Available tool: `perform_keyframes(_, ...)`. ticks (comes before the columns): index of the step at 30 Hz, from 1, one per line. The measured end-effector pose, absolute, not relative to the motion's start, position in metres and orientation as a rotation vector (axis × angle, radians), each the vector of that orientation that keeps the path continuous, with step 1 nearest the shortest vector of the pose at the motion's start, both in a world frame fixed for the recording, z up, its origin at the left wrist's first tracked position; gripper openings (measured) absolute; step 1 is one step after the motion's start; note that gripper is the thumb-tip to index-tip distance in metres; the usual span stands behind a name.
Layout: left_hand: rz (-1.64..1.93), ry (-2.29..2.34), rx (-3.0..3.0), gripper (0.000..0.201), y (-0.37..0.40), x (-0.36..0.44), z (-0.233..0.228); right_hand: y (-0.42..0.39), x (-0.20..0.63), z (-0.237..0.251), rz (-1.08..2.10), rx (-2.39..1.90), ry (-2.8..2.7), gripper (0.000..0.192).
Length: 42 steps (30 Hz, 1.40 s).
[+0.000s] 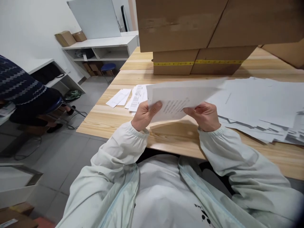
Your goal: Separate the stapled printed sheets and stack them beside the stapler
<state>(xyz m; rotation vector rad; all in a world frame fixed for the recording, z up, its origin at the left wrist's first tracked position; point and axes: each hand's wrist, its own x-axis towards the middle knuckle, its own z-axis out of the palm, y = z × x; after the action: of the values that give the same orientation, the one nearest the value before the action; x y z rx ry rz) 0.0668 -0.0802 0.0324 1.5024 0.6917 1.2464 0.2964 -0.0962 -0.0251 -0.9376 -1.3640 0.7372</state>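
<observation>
A: Starting at the left of the frame?

B: A seated person in a dark patterned knit sweater (20, 82) sits at the left edge, apart from the work. Moving right, a few small white paper slips (118, 97) lie on the pale wooden worktop (114, 118), and beside them a printed form with a grid (137, 96).

A: And the hands?

B: The left hand (144, 115), in the lower middle of the frame, pinches the lower left corner of a white printed paper sheet (182, 95), thumb on top. The right hand (205, 116) clasps the sheet's lower edge just to the right. Both are closed on it, and it is lifted off the worktop, tilted toward the person.

A: What step does that look like?

B: I'd judge the sheet is being read or checked, held up between piles.

A: Further right?

B: A wide, loose spread of white paper sheets (258, 104) covers the right of the worktop. Behind, at upper centre, stand stacked brown cardboard boxes with yellow tape (197, 61).

A: The next move?

B: Probably setting it down on one pile, which calls for keeping the limp sheet flat and square.
</observation>
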Motion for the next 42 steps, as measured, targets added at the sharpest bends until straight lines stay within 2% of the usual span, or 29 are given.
perform_keyframes(6,1.357,0.783,1.392,0.04,-0.091,0.08,0.008,-0.102,0.302,-0.044,0.816,-0.908,-1.369,0.035)
perform_keyframes(12,1.439,0.839,1.335,0.044,-0.109,0.094,0.018,-0.102,0.293,-0.036,0.859,-0.792,-1.307,0.046)
perform_keyframes(22,1.475,0.772,1.295,0.04,-0.115,0.114,0.044,-0.107,0.297,-0.015,0.748,-0.725,-1.229,0.037)
perform_keyframes(29,1.37,0.713,1.319,0.032,-0.101,0.12,0.035,-0.108,0.299,-0.039,0.777,-0.87,-1.186,0.04)
perform_keyframes(34,1.272,0.704,1.33,0.032,-0.097,0.124,0.05,-0.12,0.301,-0.027,0.615,-0.987,-1.131,0.03)
perform_keyframes(37,1.177,0.746,1.257,0.031,-0.094,0.121,0.047,-0.126,0.309,-0.013,0.682,-1.189,-1.123,0.032)
perform_keyframes(39,1.138,0.785,1.171,0.043,-0.091,0.116,0.037,-0.126,0.319,-0.008,0.912,-1.339,-1.148,0.035)
perform_keyframes(42,0.981,0.843,1.084,0.094,-0.089,0.103,0.015,-0.124,0.336,-0.012,1.275,-1.454,-1.124,0.036)
